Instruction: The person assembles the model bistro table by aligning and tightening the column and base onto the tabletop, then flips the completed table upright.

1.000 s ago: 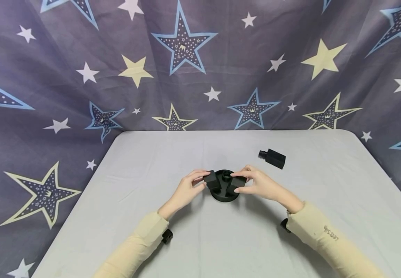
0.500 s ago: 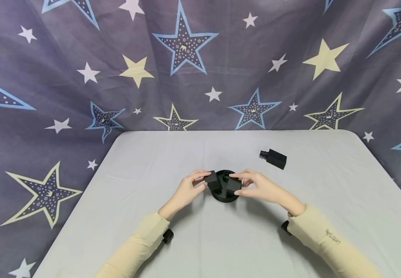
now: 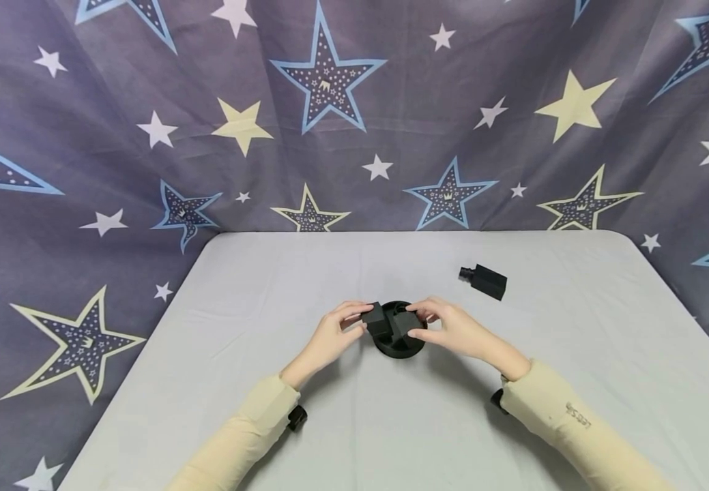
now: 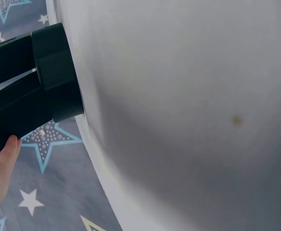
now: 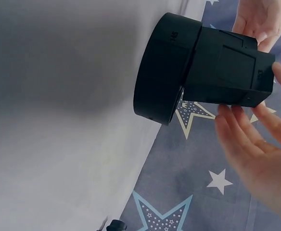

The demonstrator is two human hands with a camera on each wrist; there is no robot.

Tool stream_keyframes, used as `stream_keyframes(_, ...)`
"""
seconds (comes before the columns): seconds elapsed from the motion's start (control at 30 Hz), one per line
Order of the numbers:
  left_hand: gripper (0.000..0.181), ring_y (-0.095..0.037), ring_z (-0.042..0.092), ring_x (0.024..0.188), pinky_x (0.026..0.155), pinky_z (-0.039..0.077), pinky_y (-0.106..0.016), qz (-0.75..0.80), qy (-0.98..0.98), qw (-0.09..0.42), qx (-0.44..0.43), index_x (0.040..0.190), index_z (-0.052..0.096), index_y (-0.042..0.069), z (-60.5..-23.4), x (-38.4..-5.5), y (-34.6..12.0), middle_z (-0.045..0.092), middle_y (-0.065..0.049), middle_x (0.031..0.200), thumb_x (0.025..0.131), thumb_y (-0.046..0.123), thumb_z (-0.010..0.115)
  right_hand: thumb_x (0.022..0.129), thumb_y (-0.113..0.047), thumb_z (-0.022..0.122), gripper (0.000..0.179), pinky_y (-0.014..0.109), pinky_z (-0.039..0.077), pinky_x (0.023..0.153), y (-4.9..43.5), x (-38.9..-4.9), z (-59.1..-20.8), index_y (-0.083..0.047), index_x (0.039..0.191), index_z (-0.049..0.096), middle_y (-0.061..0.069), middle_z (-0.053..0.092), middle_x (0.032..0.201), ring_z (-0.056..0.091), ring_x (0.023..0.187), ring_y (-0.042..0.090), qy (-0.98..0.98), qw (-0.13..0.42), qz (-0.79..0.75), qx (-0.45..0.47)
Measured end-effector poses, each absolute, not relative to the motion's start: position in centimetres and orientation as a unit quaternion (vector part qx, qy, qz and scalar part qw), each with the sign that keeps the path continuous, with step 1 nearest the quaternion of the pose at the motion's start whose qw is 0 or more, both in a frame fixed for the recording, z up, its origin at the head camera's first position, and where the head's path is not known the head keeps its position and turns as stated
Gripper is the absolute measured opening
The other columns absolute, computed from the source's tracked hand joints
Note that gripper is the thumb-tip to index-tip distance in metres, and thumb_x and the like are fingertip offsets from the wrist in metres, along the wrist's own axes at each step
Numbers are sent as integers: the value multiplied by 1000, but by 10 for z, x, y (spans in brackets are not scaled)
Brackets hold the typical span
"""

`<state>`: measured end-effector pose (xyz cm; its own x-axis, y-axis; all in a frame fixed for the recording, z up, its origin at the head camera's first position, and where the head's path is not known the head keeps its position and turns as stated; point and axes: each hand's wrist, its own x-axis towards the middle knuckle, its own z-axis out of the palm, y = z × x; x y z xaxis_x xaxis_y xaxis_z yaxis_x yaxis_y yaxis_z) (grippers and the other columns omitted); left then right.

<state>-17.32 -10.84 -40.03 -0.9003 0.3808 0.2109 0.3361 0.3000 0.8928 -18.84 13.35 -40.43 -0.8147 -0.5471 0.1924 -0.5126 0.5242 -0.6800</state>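
A round black base (image 3: 398, 352) with a raised rim and a round socket stands mid-table. On its left side sits a black block (image 3: 377, 320), gripped between the fingers and thumb of my left hand (image 3: 331, 339). My right hand (image 3: 455, 329) holds a second black block (image 3: 407, 323) over the base's right side, fingertips and thumb on its outer end. Low in the right wrist view, this block (image 5: 227, 70) meets the base (image 5: 162, 72) with a thin gap at its lower edge. Both blocks lean outward side by side in the left wrist view.
Farther back on the right, a loose black block (image 3: 488, 281) with a narrow ringed neck lies on its side. The table (image 3: 268, 273) has a white cloth, and a star-patterned curtain (image 3: 354, 150) hangs behind it.
The right block has shifted left toward the middle of the base and turned a little. My right hand has followed it. The left hand keeps its grip and place.
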Motion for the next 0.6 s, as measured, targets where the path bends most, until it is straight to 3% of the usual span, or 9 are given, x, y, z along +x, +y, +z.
stream_keyframes(0.17, 32, -33, 46, 113, 99, 38, -41, 546, 809, 22, 219, 115, 53, -10, -400, -173, -108, 49, -23, 119, 83, -7, 50, 82, -27, 63, 41, 36, 48, 87, 133, -189, -403, -2, 113, 55, 7, 58, 109, 56, 100, 23, 861, 42, -415, -290)
stream_keyframes(0.4, 32, -32, 46, 113, 99, 37, -40, 544, 811, 26, 212, 116, 53, -8, -399, -173, -109, 49, -22, 119, 84, -5, 51, 82, -26, 64, 40, 27, 52, 69, 133, -190, -402, -6, 115, 55, 8, 58, 109, 57, 92, 21, 873, 46, -408, -262)
stream_keyframes(0.6, 32, -33, 45, 113, 99, 37, -40, 546, 810, 28, 213, 116, 53, -9, -399, -173, -108, 49, -23, 119, 84, -5, 51, 82, -27, 64, 43, 22, 50, 64, 133, -190, -404, -8, 119, 54, 6, 54, 114, 55, 85, 14, 873, 23, -398, -281)
